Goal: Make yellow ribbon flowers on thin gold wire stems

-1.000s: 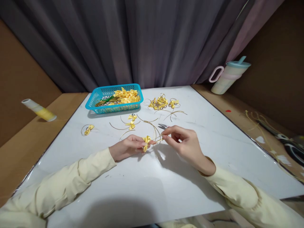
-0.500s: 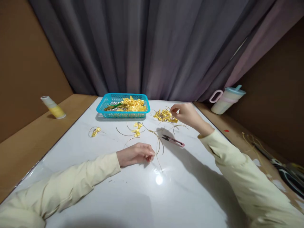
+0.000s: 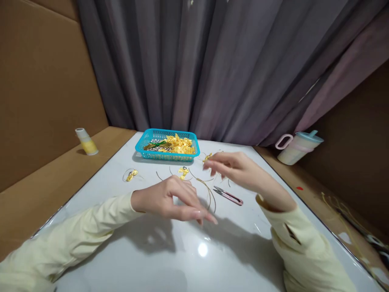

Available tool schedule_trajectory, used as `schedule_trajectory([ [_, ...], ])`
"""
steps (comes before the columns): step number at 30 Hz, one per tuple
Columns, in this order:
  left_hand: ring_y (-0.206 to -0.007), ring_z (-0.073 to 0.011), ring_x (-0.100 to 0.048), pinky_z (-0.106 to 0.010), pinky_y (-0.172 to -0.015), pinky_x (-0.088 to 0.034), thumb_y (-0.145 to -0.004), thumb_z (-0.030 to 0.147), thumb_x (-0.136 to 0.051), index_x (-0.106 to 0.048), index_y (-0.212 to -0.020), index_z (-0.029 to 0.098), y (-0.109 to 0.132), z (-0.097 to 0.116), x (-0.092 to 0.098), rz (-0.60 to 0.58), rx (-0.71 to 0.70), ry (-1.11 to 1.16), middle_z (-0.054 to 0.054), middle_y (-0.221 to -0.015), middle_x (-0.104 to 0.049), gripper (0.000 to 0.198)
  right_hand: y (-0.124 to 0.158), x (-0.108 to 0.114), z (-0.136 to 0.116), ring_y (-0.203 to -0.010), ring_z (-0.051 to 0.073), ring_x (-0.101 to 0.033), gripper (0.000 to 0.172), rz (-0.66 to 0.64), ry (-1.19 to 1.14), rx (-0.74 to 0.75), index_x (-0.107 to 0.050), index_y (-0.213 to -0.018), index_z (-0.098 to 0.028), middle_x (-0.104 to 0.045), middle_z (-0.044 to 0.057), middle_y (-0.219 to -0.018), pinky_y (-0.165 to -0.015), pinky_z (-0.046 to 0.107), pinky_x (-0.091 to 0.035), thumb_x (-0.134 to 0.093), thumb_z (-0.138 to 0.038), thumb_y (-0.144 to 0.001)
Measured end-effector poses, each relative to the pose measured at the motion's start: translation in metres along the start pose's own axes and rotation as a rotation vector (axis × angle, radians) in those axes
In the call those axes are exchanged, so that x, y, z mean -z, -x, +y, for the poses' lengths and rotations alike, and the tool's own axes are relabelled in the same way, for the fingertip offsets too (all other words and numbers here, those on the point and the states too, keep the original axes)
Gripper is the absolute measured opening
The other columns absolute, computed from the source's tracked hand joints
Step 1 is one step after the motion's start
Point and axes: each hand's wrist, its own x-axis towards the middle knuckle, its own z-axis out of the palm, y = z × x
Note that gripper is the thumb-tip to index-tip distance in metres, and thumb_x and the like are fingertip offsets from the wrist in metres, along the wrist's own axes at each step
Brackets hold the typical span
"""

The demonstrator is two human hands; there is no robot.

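Note:
My left hand [image 3: 174, 198] hovers over the middle of the white table with its fingers stretched out and nothing visible in them. It covers part of the loose thin cords [image 3: 209, 190]. My right hand [image 3: 240, 169] is raised at the right, fingers loosely bent and apart, with no object showing between them. Behind it, the pile of yellow bows [image 3: 208, 156] is mostly hidden. Pink-handled thread snips [image 3: 228, 196] lie between the hands, blades pointing left. One yellow ribbon bow [image 3: 183, 172] rests beyond my left hand, and another bow on a looped cord [image 3: 131, 175] lies farther left.
At the back stands a turquoise basket [image 3: 167, 156] holding yellow ribbon pieces, silvery bits and a green-tied bundle. A white and yellow tube [image 3: 87, 142] is on the left ledge. On the right ledge are a lidded cup [image 3: 298, 149], a red scrap [image 3: 299, 188] and tangled cords.
My left hand has risen and its closed fingers have spread. My right hand has drawn back from the bow pile toward me, its fingers opening. The view has shifted slightly.

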Motion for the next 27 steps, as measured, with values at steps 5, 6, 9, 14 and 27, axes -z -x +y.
schedule_trajectory([
  [5, -0.068, -0.0185, -0.064, -0.033, -0.071, -0.045, -0.085, 0.017, -0.050, -0.066, -0.112, 0.023, 0.006, 0.014, 0.003, -0.008, -0.106, -0.295, -0.007, -0.076, -0.072, 0.031, 0.050, 0.012, -0.055, -0.058, 0.009, -0.057, 0.025, -0.256, -0.144, 0.199, -0.067, -0.089, -0.020, -0.066, 0.000, -0.072, -0.056, 0.020, -0.043, -0.044, -0.029, -0.093],
  [6, -0.064, -0.0175, -0.063, -0.032, -0.068, -0.045, -0.084, 0.016, -0.049, -0.066, -0.112, 0.022, 0.006, 0.015, 0.002, -0.002, -0.160, -0.335, -0.006, -0.072, -0.071, 0.033, 0.055, 0.013, -0.059, -0.058, 0.009, -0.057, 0.025, -0.285, -0.151, 0.171, -0.067, -0.092, -0.019, -0.066, 0.000, -0.072, -0.057, 0.020, -0.043, -0.044, -0.029, -0.094],
  [9, -0.056, -0.0154, -0.059, -0.030, -0.059, -0.043, -0.080, 0.010, -0.048, -0.065, -0.109, 0.019, 0.005, 0.021, 0.000, 0.032, -0.339, -0.455, -0.005, -0.067, -0.070, 0.035, 0.059, 0.013, -0.064, -0.059, 0.009, -0.057, 0.027, -0.393, -0.257, 0.041, -0.066, -0.098, -0.017, -0.066, 0.001, -0.073, -0.057, 0.018, -0.045, -0.043, -0.032, -0.094],
  [14, -0.050, -0.0156, -0.053, -0.031, -0.052, -0.038, -0.076, 0.011, -0.050, -0.064, -0.102, 0.019, 0.007, 0.033, -0.003, 0.039, -0.412, -0.752, -0.003, -0.067, -0.069, 0.030, 0.055, 0.007, -0.058, -0.065, 0.009, -0.061, 0.031, -0.540, -0.662, -0.121, -0.065, -0.106, -0.014, -0.066, 0.004, -0.079, -0.058, 0.016, -0.050, -0.049, -0.035, -0.091],
  [27, -0.049, -0.0131, -0.048, -0.026, -0.054, -0.038, -0.089, 0.023, -0.046, -0.060, -0.109, 0.022, 0.030, 0.056, -0.012, -0.130, -0.153, -1.067, 0.002, -0.055, -0.057, 0.024, 0.053, 0.028, -0.047, -0.071, 0.013, -0.063, 0.030, -0.061, -0.505, -0.083, -0.069, -0.080, -0.016, -0.067, 0.005, -0.077, -0.064, 0.021, -0.051, -0.053, -0.039, -0.088],
])
